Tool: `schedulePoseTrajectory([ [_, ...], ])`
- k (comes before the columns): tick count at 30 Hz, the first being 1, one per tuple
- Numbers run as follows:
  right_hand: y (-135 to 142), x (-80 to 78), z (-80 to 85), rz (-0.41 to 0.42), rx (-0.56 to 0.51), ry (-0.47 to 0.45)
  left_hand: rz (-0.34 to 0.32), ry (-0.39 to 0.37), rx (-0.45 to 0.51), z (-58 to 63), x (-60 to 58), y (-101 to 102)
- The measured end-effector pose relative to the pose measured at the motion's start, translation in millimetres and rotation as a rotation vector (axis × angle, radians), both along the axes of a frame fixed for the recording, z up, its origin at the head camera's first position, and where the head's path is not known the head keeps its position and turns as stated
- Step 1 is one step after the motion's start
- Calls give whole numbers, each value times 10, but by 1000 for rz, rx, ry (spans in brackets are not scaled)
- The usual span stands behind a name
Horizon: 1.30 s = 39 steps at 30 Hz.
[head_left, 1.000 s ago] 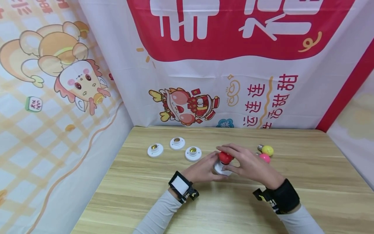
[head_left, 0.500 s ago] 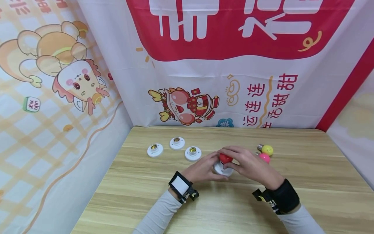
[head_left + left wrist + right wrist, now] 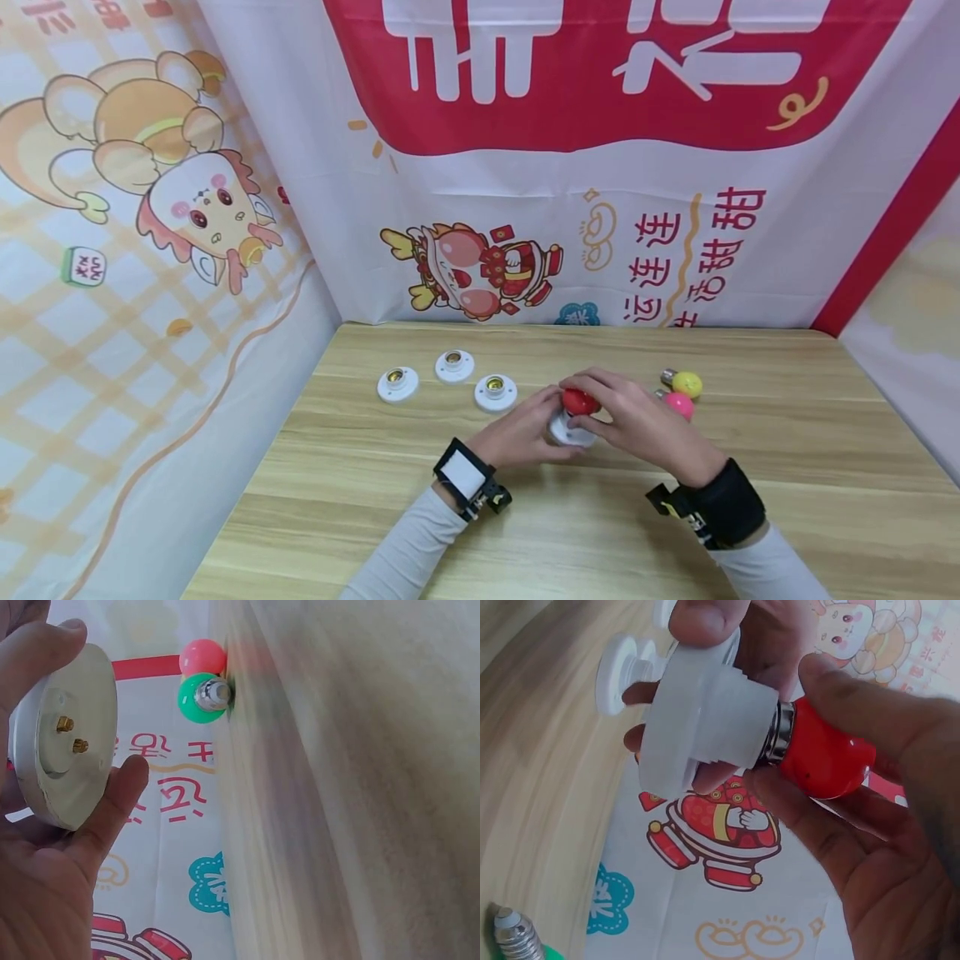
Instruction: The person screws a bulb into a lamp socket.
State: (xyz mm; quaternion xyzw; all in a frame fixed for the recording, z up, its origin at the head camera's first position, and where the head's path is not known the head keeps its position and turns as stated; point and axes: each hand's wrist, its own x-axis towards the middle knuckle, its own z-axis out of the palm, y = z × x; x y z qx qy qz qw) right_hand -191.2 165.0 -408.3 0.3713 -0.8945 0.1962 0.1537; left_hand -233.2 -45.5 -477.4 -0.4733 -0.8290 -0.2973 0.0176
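Note:
Above the table, my left hand (image 3: 521,435) holds a round white lamp socket (image 3: 567,432) by its rim. Two brass screws show on the socket's underside (image 3: 64,742) in the left wrist view. My right hand (image 3: 636,421) grips a red light bulb (image 3: 579,402) between thumb and fingers. In the right wrist view the red bulb (image 3: 829,754) is in line with the white socket (image 3: 739,724), its metal cap partly inside the socket's mouth. A band of bare metal thread shows between them. The head view has the bulb partly covered by the right fingers.
Three more white sockets stand left of the hands: a left one (image 3: 397,384), a rear one (image 3: 454,366) and a nearer one (image 3: 496,392). A yellow bulb (image 3: 687,384) and a pink bulb (image 3: 679,406) lie at right; a green bulb (image 3: 196,697) lies beside the pink one.
The right fingers have shifted slightly round the red bulb, first a little down, then back up. The left hand and the socket have stayed almost in place.

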Motion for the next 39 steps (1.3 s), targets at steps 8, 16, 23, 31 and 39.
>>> schedulePoseTrajectory([
  [8,7,-67,-45,-36,27,-77,-16,-19,4,-60,-1,51],
  [16,-16,-181,-7,-48,87,-41,-51,-52,15,-43,-17,86],
  [23,-38,-231,-26,-25,130,43,-108,-139,90,-66,-23,178],
  [31,-97,-261,-57,-47,131,163,-72,-196,149,-101,24,217],
  [39,-147,-248,-71,-118,107,176,4,-227,155,-107,88,237],
])
